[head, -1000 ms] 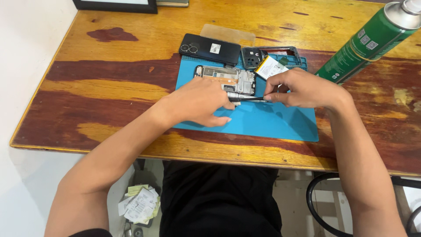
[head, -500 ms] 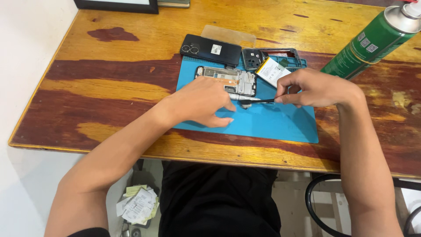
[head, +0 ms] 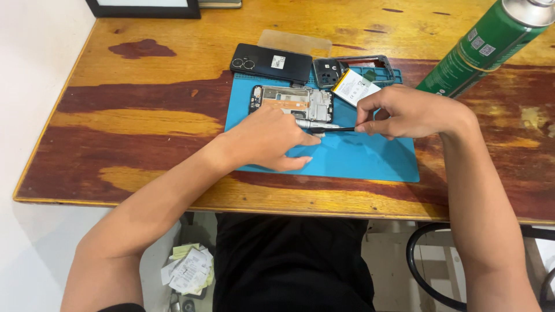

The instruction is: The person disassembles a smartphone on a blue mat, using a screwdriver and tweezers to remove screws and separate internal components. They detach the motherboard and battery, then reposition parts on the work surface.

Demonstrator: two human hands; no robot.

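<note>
- Table point(head: 173, 86) of worn wood, yellow and dark red patches, carries everything; a dark picture frame point(head: 143, 8) stands at its far edge.
- Mat point(head: 370, 156), blue, lies flat mid-table under both hands.
- Can point(head: 483, 49), green, leans in from the upper right, just off the mat.
- Left hand point(head: 269, 138) rests palm down on the mat, fingers loosely curled, fingertips touching the tool's metal end and the near edge of the opened phone.
- Right hand point(head: 404, 110) pinches the tool's dark end between thumb and fingers.
- Phone point(head: 292, 103), opened with its insides showing, lies on the mat's far part.
- Back cover point(head: 270, 62), black, lies beyond it, at the mat's far edge.
- Frame point(head: 354, 68) holds a white battery point(head: 354, 86), tilted, partly inside.
- Tool point(head: 324, 127), thin, lies level between the hands.
</note>
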